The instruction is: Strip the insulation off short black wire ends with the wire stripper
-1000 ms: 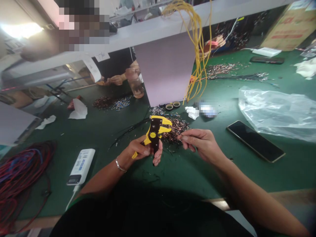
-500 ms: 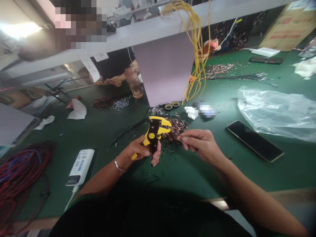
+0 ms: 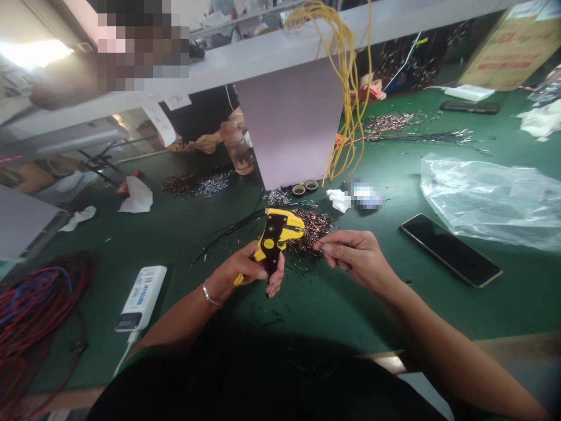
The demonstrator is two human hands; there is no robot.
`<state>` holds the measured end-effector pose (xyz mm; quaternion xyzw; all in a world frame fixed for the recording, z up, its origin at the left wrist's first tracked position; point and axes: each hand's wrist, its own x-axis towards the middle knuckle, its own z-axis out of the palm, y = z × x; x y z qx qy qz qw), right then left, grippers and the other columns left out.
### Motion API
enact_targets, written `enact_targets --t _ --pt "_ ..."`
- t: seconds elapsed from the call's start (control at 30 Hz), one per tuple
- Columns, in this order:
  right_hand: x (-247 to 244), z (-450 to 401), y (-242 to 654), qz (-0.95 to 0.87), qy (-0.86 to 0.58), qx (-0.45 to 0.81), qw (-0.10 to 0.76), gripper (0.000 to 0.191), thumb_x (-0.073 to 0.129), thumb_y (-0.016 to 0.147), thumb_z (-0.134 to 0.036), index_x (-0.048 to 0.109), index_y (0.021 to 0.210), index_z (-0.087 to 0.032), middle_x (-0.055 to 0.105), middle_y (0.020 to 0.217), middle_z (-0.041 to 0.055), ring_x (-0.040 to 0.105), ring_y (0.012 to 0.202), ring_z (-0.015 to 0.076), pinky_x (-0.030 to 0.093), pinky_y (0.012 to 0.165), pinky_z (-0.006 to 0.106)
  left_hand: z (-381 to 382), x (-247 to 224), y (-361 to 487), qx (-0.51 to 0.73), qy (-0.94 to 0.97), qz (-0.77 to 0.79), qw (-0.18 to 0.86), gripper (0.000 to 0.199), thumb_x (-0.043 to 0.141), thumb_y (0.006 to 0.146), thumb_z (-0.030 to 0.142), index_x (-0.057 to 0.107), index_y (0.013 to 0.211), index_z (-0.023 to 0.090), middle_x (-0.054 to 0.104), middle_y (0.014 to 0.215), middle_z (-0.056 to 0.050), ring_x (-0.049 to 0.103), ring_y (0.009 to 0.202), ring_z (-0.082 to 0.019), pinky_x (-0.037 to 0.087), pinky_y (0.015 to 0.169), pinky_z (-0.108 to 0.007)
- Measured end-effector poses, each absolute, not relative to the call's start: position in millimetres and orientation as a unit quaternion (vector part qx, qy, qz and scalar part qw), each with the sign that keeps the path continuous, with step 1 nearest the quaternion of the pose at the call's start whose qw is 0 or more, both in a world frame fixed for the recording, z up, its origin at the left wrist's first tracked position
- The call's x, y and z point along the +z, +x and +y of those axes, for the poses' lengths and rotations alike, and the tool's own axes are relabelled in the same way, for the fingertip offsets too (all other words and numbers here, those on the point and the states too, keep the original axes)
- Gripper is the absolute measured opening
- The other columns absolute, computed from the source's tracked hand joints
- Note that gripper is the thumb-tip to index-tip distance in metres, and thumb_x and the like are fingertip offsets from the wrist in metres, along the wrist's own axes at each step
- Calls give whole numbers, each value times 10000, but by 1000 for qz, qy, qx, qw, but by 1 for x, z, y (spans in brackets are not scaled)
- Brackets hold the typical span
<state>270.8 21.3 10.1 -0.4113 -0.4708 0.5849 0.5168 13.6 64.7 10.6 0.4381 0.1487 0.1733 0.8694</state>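
Note:
My left hand (image 3: 254, 270) is wrapped round the handles of a yellow and black wire stripper (image 3: 276, 237), whose jaws point right. Behind the jaws lies a pile of short copper-coloured pieces (image 3: 313, 228) on the green table. At the pile's right edge my right hand (image 3: 353, 254) pinches a small thin piece, seemingly a short wire, between thumb and forefinger. Long black wires (image 3: 228, 227) stretch out to the left of the stripper. Past the pile are silvery bits (image 3: 277, 197) and two rolls of tape (image 3: 305, 187).
A phone (image 3: 451, 249) and a clear plastic bag (image 3: 495, 199) lie to the right. A white power bank (image 3: 142, 298) and coiled red cables (image 3: 39, 316) are at the left. Yellow wires (image 3: 348, 88) hang from the shelf. Other people's hands (image 3: 205, 142) show behind.
The wire stripper's jaws look slightly more closed than before. My hands have hardly moved. Behind the yellow wires, another person's hand with a red object has shifted a little.

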Motion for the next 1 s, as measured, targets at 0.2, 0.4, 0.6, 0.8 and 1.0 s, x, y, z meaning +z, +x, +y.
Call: enact_targets --t 0.2,0.4,0.6,0.8,1.0 --pt "12 22 269 -466 -410 589 517 83 751 760 -278 814 781 -228 632 513 -2 407 406 71 232 377 238 65 10 13 183 442 147 866 292 759 667 230 689 920 103 624 685 -50 602 540 -167 536 540 -325" --pt "14 20 269 -461 -406 590 524 79 751 752 -274 815 767 -229 606 481 -7 405 405 71 229 375 226 64 12 14 190 440 146 865 228 753 698 191 683 893 97 619 628 -37 586 496 -148 531 488 -292" --pt "12 21 269 -463 -406 592 520 86 748 759 -279 814 775 -225 610 485 -5 402 403 69 227 375 227 62 9 13 219 437 180 854 149 722 711 133 663 847 115 575 541 5 510 398 -104 479 390 -223" --pt "10 23 268 -469 -398 599 513 81 743 766 -272 809 781 -227 631 512 -6 413 404 65 244 380 226 64 5 14 243 422 189 853 139 709 718 140 654 845 125 519 498 36 446 350 -84 430 337 -197" --pt "10 23 268 -463 -402 596 519 102 744 771 -270 803 805 -194 668 568 18 457 429 76 283 390 231 66 11 15 226 403 163 872 277 741 653 192 668 907 109 604 638 -31 572 493 -149 513 474 -295"
